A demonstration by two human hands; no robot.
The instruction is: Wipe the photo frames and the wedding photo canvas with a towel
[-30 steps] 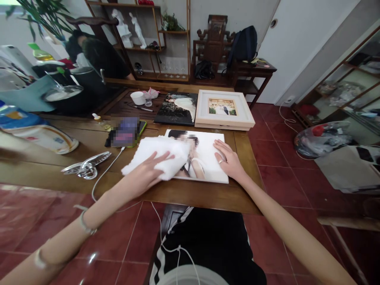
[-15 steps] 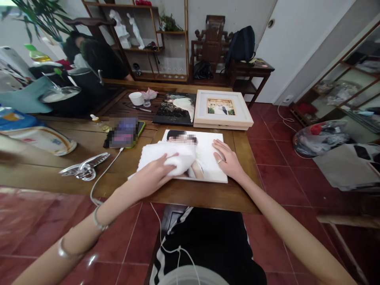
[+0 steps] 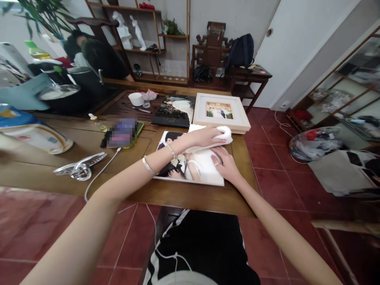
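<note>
A photo panel (image 3: 204, 174) with a couple's picture lies flat near the front edge of the wooden table (image 3: 190, 196). Bunched in my left hand (image 3: 209, 136) is a white cloth (image 3: 225, 135), held over the panel's upper right corner, with part of it trailing across the panel. My right hand (image 3: 224, 162) rests with fingers extended on the panel's right side, just below the cloth. Behind the panel lie a dark photo panel (image 3: 175, 110) and a pale wood picture frame (image 3: 221, 111).
To the left are a phone (image 3: 123, 132) on a white cable, a clear hair claw clip (image 3: 81, 166), a small dropper bottle (image 3: 97, 122) and a blue-and-white pack (image 3: 32, 130). A white cup (image 3: 135, 99) stands farther back. Beyond the table sits another person (image 3: 97, 55).
My left hand has moved the white cloth from the panel's lower left to its upper right, uncovering the lower left of the picture. My right hand stays on the right side.
</note>
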